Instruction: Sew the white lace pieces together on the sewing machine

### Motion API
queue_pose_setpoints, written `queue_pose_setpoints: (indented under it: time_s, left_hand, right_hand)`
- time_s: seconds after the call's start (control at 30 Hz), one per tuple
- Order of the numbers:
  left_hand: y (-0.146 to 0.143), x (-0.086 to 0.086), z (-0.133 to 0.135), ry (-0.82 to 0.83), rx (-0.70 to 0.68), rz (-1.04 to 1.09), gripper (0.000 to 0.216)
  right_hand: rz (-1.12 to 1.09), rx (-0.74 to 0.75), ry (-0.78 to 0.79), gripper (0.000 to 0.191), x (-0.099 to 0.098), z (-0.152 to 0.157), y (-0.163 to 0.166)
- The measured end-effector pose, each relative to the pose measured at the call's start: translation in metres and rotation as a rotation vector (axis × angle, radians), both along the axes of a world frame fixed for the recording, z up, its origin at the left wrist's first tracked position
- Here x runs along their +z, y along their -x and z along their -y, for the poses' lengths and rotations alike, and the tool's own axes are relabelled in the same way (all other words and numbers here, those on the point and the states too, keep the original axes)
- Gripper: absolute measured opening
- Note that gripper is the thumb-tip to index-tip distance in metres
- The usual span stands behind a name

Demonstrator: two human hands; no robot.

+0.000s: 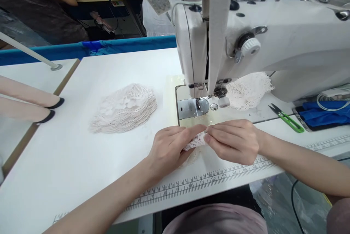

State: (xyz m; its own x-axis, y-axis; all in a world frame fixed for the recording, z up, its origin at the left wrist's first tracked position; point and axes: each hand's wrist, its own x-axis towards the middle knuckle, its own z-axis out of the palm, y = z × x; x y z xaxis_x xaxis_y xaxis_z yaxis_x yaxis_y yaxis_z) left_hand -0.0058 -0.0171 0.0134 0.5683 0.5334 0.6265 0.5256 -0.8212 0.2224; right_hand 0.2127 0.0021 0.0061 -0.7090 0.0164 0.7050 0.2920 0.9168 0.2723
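My left hand [171,148] and my right hand [232,140] meet in front of the sewing machine's needle plate [191,108]. Both pinch a small piece of pale pink lace [194,143], which is mostly hidden under the fingers. The presser foot [198,104] stands just behind the hands. A stack of pale lace pieces [124,109] lies to the left on the white table [82,146]. Another heap of white lace [250,90] sits under the machine arm at the right.
The white sewing machine [273,44] fills the upper right. Green thread snips [287,118] lie right of my right hand, beside a blue cloth [325,113]. A measuring tape [207,179] runs along the table's front edge. Two mannequin legs [27,102] rest at left. Another person sits at the back left.
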Motion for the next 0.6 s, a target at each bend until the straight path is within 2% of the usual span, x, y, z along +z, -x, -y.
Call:
queue_pose_setpoints:
  time_s: [0.1, 0.2, 0.27, 0.33, 0.4, 0.47, 0.5, 0.57, 0.6]
  left_hand:
    - [-0.001, 0.001, 0.002, 0.019, 0.009, 0.028, 0.01]
    - [-0.002, 0.002, 0.005, 0.151, 0.016, 0.097, 0.009]
    - [-0.003, 0.003, 0.006, 0.344, 0.044, 0.128, 0.008]
    - [-0.005, 0.001, 0.005, 0.492, 0.122, 0.109, 0.006]
    - [-0.006, -0.002, 0.003, 0.48, 0.206, 0.03, 0.012]
    - [-0.007, -0.006, -0.001, 0.381, 0.263, -0.063, 0.024]
    - [-0.008, -0.008, -0.002, 0.345, 0.281, -0.099, 0.024]
    - [-0.008, -0.011, -0.005, 0.335, 0.329, -0.134, 0.012]
    - [-0.009, -0.012, -0.006, 0.337, 0.359, -0.138, 0.015]
  right_hand:
    - [0.01, -0.004, -0.132, 0.019, 0.002, 0.0, 0.0]
    - [-0.011, 0.016, -0.101, 0.018, 0.004, 0.001, 0.001]
    - [-0.053, -0.029, 0.038, 0.02, 0.004, 0.002, 0.003]
    - [-0.071, -0.12, 0.258, 0.022, 0.002, 0.002, 0.006]
    - [-0.068, -0.184, 0.487, 0.021, -0.001, 0.001, 0.01]
    - [-0.074, -0.213, 0.649, 0.018, -0.004, -0.002, 0.013]
    - [-0.081, -0.236, 0.701, 0.017, -0.005, -0.004, 0.014]
    - [-0.069, -0.327, 0.774, 0.017, -0.006, -0.009, 0.016]
    - [-0.048, -0.384, 0.802, 0.017, -0.006, -0.011, 0.017]
